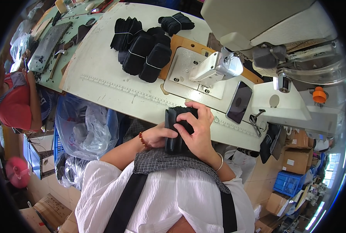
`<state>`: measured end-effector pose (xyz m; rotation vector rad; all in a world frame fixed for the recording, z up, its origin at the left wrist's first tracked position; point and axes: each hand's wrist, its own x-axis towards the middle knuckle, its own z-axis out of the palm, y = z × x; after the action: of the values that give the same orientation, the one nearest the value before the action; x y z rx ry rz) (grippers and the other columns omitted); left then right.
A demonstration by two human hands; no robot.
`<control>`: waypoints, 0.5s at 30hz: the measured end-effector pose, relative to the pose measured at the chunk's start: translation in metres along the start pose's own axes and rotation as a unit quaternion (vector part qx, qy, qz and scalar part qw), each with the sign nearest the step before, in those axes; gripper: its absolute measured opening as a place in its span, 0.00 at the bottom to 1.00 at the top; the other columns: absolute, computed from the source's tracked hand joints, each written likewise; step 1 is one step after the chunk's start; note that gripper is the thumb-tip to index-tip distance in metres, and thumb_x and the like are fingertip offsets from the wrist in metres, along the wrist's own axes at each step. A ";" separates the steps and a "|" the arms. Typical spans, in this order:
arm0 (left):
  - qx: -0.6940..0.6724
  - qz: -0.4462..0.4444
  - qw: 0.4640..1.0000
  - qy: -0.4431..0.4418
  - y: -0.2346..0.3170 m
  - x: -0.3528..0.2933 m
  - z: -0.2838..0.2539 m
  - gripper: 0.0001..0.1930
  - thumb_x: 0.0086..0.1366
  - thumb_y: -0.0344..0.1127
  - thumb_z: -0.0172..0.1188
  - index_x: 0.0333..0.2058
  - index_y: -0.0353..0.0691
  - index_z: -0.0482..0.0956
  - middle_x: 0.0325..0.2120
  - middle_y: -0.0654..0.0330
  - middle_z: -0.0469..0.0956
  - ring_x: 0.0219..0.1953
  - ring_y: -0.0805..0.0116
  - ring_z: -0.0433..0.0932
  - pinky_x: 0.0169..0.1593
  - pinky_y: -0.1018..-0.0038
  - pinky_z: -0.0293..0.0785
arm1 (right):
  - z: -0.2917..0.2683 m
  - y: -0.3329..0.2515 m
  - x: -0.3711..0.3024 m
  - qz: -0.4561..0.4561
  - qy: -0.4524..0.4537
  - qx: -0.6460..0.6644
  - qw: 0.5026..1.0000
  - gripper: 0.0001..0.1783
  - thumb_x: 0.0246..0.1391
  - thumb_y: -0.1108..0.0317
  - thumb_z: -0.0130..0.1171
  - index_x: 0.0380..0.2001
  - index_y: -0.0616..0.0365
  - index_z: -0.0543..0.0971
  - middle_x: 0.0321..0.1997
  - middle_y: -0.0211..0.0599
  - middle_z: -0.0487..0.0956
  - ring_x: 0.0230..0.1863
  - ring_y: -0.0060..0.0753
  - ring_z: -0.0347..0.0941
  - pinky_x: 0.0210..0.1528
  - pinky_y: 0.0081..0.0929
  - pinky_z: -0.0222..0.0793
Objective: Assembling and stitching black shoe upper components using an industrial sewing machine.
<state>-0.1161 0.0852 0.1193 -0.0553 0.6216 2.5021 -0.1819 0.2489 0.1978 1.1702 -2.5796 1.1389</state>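
One stack of black cloth pieces point(173, 144) at the table's point(91, 58) near edge, clasped by your left hand point(158, 136), fingertips hidden, and your half-curled right hand point(198, 126), seemingly being squared up, next calling for even pressure.

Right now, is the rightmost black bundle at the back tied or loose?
The bundle is tied: a white band runs across it.
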 end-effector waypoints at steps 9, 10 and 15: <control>-0.002 0.007 1.000 0.016 0.001 0.003 0.003 0.37 0.59 0.31 0.65 0.66 0.37 0.60 0.58 0.52 0.72 0.60 0.58 0.75 0.63 0.59 0.74 | -0.003 0.003 -0.002 0.019 0.045 0.165 0.985 0.18 0.57 0.62 0.65 0.48 0.57 0.76 0.57 0.47 0.70 0.59 0.50 0.66 0.63 0.42 0.57; -0.018 0.018 1.000 0.015 0.001 0.003 0.003 0.37 0.58 0.31 0.65 0.66 0.36 0.60 0.58 0.52 0.72 0.60 0.58 0.75 0.63 0.59 0.74 | -0.006 0.003 -0.002 0.003 0.057 0.182 0.982 0.19 0.63 0.59 0.60 0.50 0.61 0.74 0.57 0.51 0.69 0.59 0.48 0.66 0.63 0.40 0.59; -0.035 0.026 0.999 0.028 -0.001 0.001 0.001 0.38 0.58 0.31 0.66 0.66 0.35 0.62 0.59 0.50 0.72 0.60 0.56 0.75 0.63 0.57 0.74 | -0.007 0.018 -0.007 -0.007 0.130 0.167 0.977 0.23 0.69 0.55 0.52 0.55 0.65 0.70 0.58 0.50 0.68 0.61 0.44 0.65 0.64 0.38 0.59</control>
<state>-0.1165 0.0865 0.1196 -0.1366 0.5654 2.5791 -0.1907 0.2651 0.1899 1.0070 -2.2395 1.6487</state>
